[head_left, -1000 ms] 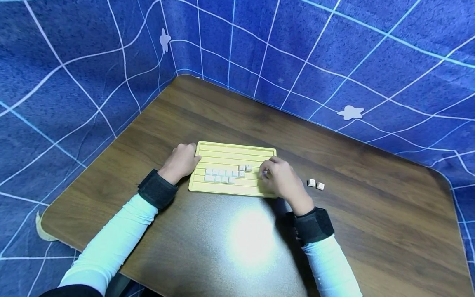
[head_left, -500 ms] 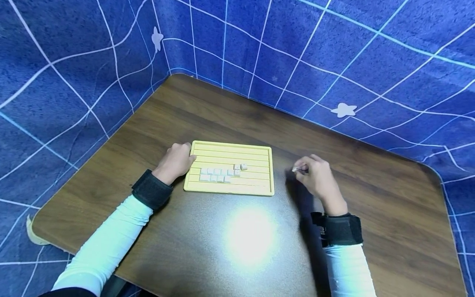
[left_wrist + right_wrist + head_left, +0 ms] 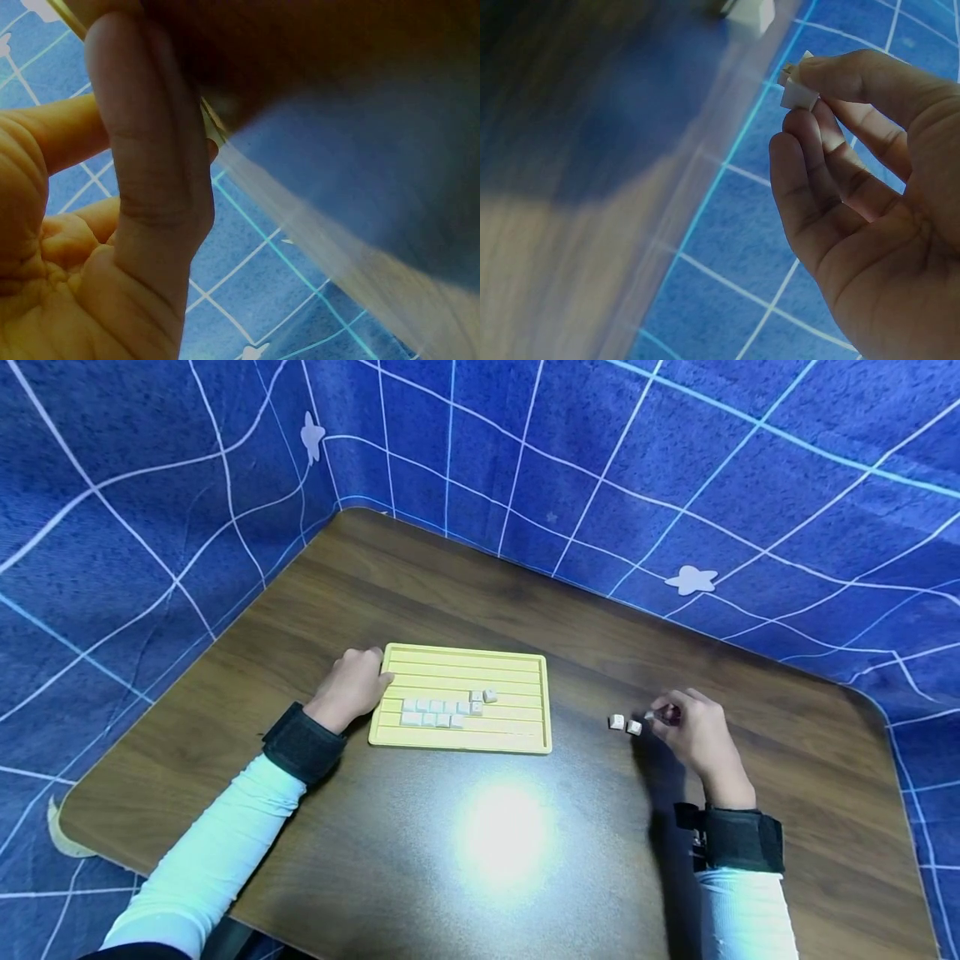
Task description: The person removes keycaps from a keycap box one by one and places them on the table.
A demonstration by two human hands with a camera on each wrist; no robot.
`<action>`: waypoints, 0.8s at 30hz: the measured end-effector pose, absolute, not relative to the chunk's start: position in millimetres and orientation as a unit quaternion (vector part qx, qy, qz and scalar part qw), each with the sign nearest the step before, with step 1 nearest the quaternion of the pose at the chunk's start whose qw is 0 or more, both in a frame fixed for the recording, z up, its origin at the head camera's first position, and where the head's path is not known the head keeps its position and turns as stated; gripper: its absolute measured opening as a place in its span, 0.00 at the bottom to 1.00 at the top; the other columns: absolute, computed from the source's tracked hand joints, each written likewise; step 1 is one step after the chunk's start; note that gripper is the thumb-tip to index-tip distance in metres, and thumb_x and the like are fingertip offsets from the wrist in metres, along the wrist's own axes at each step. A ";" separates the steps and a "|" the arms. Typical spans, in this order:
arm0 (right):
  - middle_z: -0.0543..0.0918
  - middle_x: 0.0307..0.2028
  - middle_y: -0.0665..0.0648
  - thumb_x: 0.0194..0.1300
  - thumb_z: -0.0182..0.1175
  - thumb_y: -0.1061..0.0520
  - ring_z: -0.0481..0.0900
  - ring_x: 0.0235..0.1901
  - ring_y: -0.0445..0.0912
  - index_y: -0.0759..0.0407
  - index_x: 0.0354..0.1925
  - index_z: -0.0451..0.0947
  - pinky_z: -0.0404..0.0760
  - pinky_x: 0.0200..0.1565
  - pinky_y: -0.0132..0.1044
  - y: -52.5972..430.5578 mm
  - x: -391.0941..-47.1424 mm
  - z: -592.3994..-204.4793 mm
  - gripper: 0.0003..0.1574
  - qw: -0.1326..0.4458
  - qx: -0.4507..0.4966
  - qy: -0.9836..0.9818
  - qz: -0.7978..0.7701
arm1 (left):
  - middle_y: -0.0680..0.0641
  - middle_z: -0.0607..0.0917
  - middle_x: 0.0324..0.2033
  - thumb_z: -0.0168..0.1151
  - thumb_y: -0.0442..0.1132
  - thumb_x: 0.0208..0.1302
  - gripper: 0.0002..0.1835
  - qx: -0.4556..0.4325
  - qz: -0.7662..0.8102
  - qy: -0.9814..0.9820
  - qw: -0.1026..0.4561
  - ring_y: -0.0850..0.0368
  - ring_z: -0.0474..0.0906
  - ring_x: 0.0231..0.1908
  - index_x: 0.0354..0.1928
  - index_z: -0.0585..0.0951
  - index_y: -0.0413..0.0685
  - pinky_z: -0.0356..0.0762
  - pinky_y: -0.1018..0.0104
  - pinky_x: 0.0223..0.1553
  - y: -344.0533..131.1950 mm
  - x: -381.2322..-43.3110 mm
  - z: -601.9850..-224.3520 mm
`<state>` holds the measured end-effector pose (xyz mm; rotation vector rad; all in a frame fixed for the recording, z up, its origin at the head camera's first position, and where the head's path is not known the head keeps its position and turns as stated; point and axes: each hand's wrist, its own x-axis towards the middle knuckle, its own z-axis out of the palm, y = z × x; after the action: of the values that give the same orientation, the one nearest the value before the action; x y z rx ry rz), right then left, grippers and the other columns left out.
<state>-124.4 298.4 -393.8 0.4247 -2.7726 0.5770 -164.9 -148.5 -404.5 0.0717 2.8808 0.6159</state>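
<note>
A yellow ridged tray (image 3: 510,739) lies on the table with short rows of small white keycaps (image 3: 435,706) on it. At its left edge my left hand (image 3: 348,681) grips the rim, thumb over the top. Off to the right of the tray, my right hand (image 3: 693,731) pinches a white keycap (image 3: 800,94) between thumb and fingertips, just above the table. Close to those fingertips, two more keycaps (image 3: 633,727) sit on the wood. The left wrist view shows the curled fingers (image 3: 150,135) of the left hand, with the tray mostly hidden.
The brown wooden table (image 3: 450,593) has rounded corners and a bright glare spot near its front. A blue curtain (image 3: 525,452) with white lines and stars rises along its back and left sides.
My right hand has moved right, from over the tray's right end to beyond the two loose keycaps, carrying a keycap. The left hand stays on the tray's edge.
</note>
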 end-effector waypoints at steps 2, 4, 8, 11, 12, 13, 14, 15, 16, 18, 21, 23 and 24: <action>0.78 0.24 0.64 0.42 0.67 0.72 0.75 0.25 0.53 0.67 0.28 0.80 0.75 0.28 0.50 301.8 -123.3 -395.7 0.10 0.133 0.143 -0.961 0.197 | 0.26 0.80 0.40 0.53 0.39 0.67 0.18 0.021 0.210 0.972 0.100 0.36 0.78 0.38 0.48 0.73 0.29 0.79 0.42 0.36 -148.5 -165.3 -404.5; 0.79 0.25 0.66 0.41 0.67 0.72 0.76 0.26 0.54 0.68 0.29 0.80 0.76 0.29 0.51 303.7 -122.1 -396.9 0.11 0.131 0.139 -0.962 0.196 | 0.27 0.80 0.41 0.53 0.39 0.67 0.18 0.019 0.211 0.972 0.101 0.38 0.78 0.38 0.49 0.73 0.29 0.79 0.43 0.36 -148.7 -165.4 -404.6; 0.78 0.26 0.66 0.41 0.67 0.71 0.76 0.26 0.55 0.68 0.29 0.80 0.76 0.29 0.52 306.4 -119.8 -400.3 0.11 0.127 0.129 -0.965 0.191 | 0.26 0.80 0.41 0.53 0.39 0.67 0.17 0.021 0.211 0.972 0.097 0.37 0.78 0.38 0.49 0.73 0.29 0.79 0.42 0.36 -148.4 -165.2 -404.7; 0.77 0.24 0.65 0.40 0.67 0.71 0.75 0.25 0.54 0.67 0.28 0.80 0.74 0.27 0.50 308.9 -118.6 -404.7 0.11 0.130 0.127 -0.966 0.186 | 0.26 0.80 0.40 0.53 0.40 0.67 0.17 0.025 0.209 0.973 0.095 0.36 0.78 0.39 0.48 0.73 0.29 0.79 0.42 0.35 -147.2 -165.7 -405.0; 0.77 0.23 0.64 0.40 0.67 0.71 0.74 0.24 0.53 0.67 0.27 0.79 0.74 0.27 0.50 309.8 -118.3 -406.3 0.11 0.131 0.129 -0.965 0.185 | 0.26 0.80 0.40 0.53 0.40 0.67 0.17 0.026 0.209 0.973 0.094 0.36 0.78 0.38 0.47 0.73 0.29 0.79 0.42 0.35 -146.6 -166.3 -405.3; 0.77 0.23 0.63 0.39 0.67 0.71 0.74 0.24 0.52 0.67 0.27 0.79 0.74 0.27 0.49 310.7 -118.1 -408.0 0.11 0.133 0.131 -0.965 0.184 | 0.27 0.81 0.40 0.54 0.40 0.67 0.17 0.027 0.209 0.973 0.093 0.36 0.78 0.38 0.47 0.74 0.29 0.79 0.42 0.35 -146.2 -166.8 -405.6; 0.77 0.22 0.63 0.39 0.67 0.71 0.74 0.24 0.52 0.67 0.27 0.79 0.74 0.27 0.49 311.5 -117.9 -409.5 0.11 0.134 0.132 -0.965 0.183 | 0.27 0.81 0.40 0.54 0.40 0.66 0.17 0.027 0.209 0.973 0.092 0.36 0.78 0.38 0.47 0.74 0.29 0.79 0.42 0.35 -145.6 -167.2 -405.7; 0.78 0.22 0.63 0.38 0.67 0.71 0.74 0.24 0.52 0.67 0.26 0.79 0.74 0.26 0.49 312.2 -117.8 -411.0 0.11 0.135 0.133 -0.965 0.183 | 0.27 0.81 0.39 0.54 0.40 0.66 0.17 0.028 0.209 0.973 0.091 0.37 0.79 0.38 0.47 0.74 0.29 0.79 0.42 0.35 -145.2 -167.6 -405.9; 0.78 0.22 0.63 0.38 0.67 0.71 0.74 0.23 0.52 0.67 0.26 0.79 0.74 0.26 0.49 312.7 -117.5 -411.8 0.11 0.134 0.133 -0.965 0.183 | 0.27 0.81 0.39 0.54 0.39 0.66 0.17 0.029 0.209 0.973 0.090 0.37 0.79 0.37 0.46 0.74 0.29 0.79 0.43 0.34 -144.8 -167.8 -405.9; 0.78 0.23 0.63 0.38 0.67 0.71 0.75 0.24 0.52 0.66 0.26 0.79 0.74 0.26 0.49 313.3 -117.1 -412.9 0.11 0.131 0.130 -0.965 0.184 | 0.27 0.81 0.38 0.54 0.39 0.66 0.17 0.030 0.212 0.973 0.085 0.37 0.79 0.37 0.46 0.74 0.29 0.79 0.43 0.34 -144.5 -168.0 -406.0; 0.78 0.25 0.64 0.40 0.66 0.71 0.75 0.25 0.52 0.66 0.27 0.79 0.74 0.27 0.48 312.9 -116.0 -412.7 0.10 0.116 0.121 -0.968 0.185 | 0.27 0.81 0.38 0.54 0.38 0.66 0.17 0.027 0.212 0.973 0.089 0.38 0.78 0.37 0.47 0.74 0.28 0.79 0.43 0.35 -145.0 -166.9 -405.4; 0.78 0.25 0.64 0.42 0.66 0.70 0.75 0.25 0.52 0.66 0.28 0.79 0.74 0.27 0.48 312.3 -115.3 -412.1 0.10 0.102 0.115 -0.971 0.185 | 0.27 0.81 0.39 0.54 0.38 0.66 0.17 0.026 0.209 0.973 0.092 0.38 0.78 0.37 0.47 0.74 0.28 0.79 0.43 0.36 -145.8 -166.1 -405.5; 0.78 0.26 0.63 0.42 0.66 0.70 0.75 0.26 0.52 0.66 0.29 0.79 0.74 0.27 0.47 312.1 -114.9 -411.8 0.10 0.095 0.111 -0.972 0.185 | 0.27 0.81 0.39 0.54 0.38 0.66 0.17 0.026 0.208 0.974 0.092 0.38 0.78 0.37 0.47 0.74 0.29 0.79 0.43 0.36 -145.8 -165.8 -405.7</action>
<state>-114.9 312.1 -411.8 0.3288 -2.8808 0.5472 -165.8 -145.8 -405.7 0.0773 2.8909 0.6165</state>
